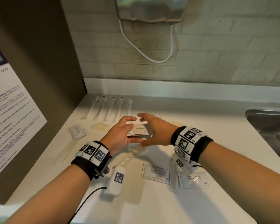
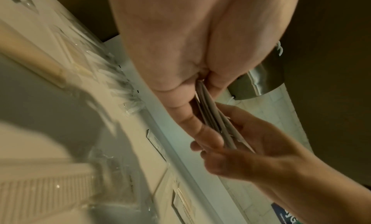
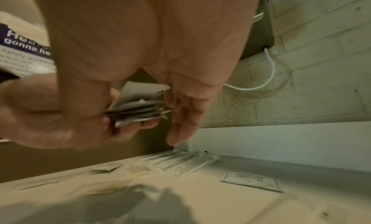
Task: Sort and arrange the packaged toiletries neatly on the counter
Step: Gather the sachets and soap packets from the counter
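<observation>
A stack of flat toothpaste sachets [image 1: 141, 129] is held above the white counter [image 1: 152, 207]. My left hand [image 1: 128, 128] grips its left end, thumb on top and fingers underneath. My right hand [image 1: 149, 128] stands at the stack's right end with fairly straight fingers against the sachet edges. The left wrist view shows the stack [image 2: 210, 116] edge-on between my left hand [image 2: 180, 61] and my right hand [image 2: 251, 148]. In the right wrist view the fanned sachets [image 3: 138, 111] meet my right hand [image 3: 186, 110], with my left hand [image 3: 50, 113] behind them.
A row of wrapped toothbrushes [image 1: 110, 107] lies at the back left. Two shampoo sachets [image 1: 156, 172] [image 1: 194, 178] lie near the front, wrapped combs [image 1: 131, 154] [image 1: 63, 152] under and left of my hands. A steel sink [image 1: 270, 126] is at right, a poster wall [image 1: 11, 110] at left.
</observation>
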Demonstrator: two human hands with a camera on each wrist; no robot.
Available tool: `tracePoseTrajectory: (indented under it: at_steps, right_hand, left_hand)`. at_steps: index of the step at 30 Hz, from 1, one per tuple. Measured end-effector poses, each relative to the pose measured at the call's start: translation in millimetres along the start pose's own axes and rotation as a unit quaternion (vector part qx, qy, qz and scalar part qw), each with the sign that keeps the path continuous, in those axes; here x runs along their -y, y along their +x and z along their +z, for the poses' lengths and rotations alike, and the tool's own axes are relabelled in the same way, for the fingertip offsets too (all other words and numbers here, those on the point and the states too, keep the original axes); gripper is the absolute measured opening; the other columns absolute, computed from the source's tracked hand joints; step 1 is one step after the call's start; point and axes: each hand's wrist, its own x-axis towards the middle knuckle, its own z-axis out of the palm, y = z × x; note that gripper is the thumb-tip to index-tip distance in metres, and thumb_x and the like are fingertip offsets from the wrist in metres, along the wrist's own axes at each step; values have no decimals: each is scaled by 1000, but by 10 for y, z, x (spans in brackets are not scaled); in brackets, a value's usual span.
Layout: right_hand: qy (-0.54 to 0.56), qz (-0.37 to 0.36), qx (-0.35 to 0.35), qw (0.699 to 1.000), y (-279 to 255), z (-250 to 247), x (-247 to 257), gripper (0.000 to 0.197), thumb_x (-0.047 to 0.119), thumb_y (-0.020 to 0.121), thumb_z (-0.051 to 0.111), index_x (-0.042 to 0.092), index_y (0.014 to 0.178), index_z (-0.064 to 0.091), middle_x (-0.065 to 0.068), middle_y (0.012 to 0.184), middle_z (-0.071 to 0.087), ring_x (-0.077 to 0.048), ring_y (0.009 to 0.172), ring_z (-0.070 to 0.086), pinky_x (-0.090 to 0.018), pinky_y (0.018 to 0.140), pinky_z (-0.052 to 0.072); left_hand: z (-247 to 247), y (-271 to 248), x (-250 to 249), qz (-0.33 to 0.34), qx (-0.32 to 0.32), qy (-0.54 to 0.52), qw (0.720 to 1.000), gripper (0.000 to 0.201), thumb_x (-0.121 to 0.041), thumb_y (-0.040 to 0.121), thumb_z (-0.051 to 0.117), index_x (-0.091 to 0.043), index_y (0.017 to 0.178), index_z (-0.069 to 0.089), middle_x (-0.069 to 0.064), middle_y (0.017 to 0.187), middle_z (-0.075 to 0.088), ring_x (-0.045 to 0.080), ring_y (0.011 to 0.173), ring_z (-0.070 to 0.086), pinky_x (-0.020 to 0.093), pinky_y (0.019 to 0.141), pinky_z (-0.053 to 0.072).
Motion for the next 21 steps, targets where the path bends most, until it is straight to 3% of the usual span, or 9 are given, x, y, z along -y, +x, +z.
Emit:
tracePoseTrajectory:
  at_steps: [3, 5, 6, 8, 9, 11, 13, 17, 21]
  right_hand:
    - [-40, 27, 8, 999, 31, -6, 4, 78, 25, 78, 74, 13, 142, 32, -5, 113, 61, -21, 98, 58, -28, 80, 51]
    - [-89, 36, 22, 995, 36, -24, 9, 55, 22, 80, 71, 10, 128, 47, 0, 91, 57, -20, 81, 54, -23, 62, 42]
    - [-104, 38, 26, 993, 27, -39, 13, 46, 21, 80, 70, 9, 120, 51, 1, 86, 54, -21, 78, 52, -23, 59, 39]
    - [-112, 39, 29, 993, 6, -61, -6, 35, 19, 80, 68, 9, 111, 53, 0, 83, 54, -22, 76, 52, -27, 61, 40]
    - [-111, 36, 32, 993, -6, -78, -22, 34, 18, 79, 68, 9, 109, 54, -2, 83, 56, -23, 76, 53, -30, 63, 43]
    - [-112, 31, 43, 992, -25, -118, -52, 35, 17, 79, 67, 8, 111, 54, -6, 89, 61, -25, 79, 55, -34, 68, 46]
    - [-101, 29, 54, 993, -39, -153, -69, 40, 14, 80, 67, 7, 116, 52, -10, 97, 63, -24, 82, 56, -35, 72, 48]
    - [-92, 57, 36, 994, -33, -199, -98, 50, 11, 79, 68, 4, 122, 44, -9, 101, 61, -22, 82, 53, -28, 68, 45]
    - [-158, 81, 24, 984, -60, -255, -132, 41, 24, 77, 71, 10, 112, 52, -4, 90, 56, -22, 76, 52, -28, 63, 41]
  left_hand:
    - [50, 9, -4, 3, 12, 66, 998, 33, -8, 102, 35, -24, 122, 56, 12, 107, 64, 24, 90, 69, 34, 77, 59]
    - [79, 18, -25, 2, 16, 160, 987, 35, -11, 100, 35, -28, 126, 52, 6, 94, 58, 22, 85, 66, 31, 75, 55]
    - [94, 20, -42, -4, 26, 206, 978, 36, -13, 100, 35, -28, 129, 49, 5, 88, 53, 20, 81, 63, 30, 73, 52]
    - [132, 27, -71, -14, 60, 267, 962, 37, -19, 99, 41, -29, 135, 43, 4, 91, 51, 14, 75, 59, 27, 70, 45]
    - [136, 40, -80, -7, 79, 302, 950, 41, -24, 97, 49, -30, 137, 40, 3, 101, 52, 12, 80, 58, 26, 73, 44]
    - [127, 86, -111, 36, 104, 427, 897, 67, -34, 85, 72, -29, 142, 37, -2, 126, 44, 10, 107, 54, 24, 88, 42]
    - [158, 115, -164, 87, 103, 519, 844, 82, -31, 73, 83, -27, 142, 39, -4, 132, 43, 10, 119, 48, 25, 98, 41]
    - [266, 180, -282, 130, 61, 570, 809, 67, -22, 76, 82, -23, 137, 54, 0, 123, 65, 16, 114, 60, 29, 96, 49]
    - [361, 216, -365, 117, 58, 611, 781, 43, -24, 75, 83, -21, 116, 70, -2, 106, 73, 15, 93, 67, 27, 81, 54]
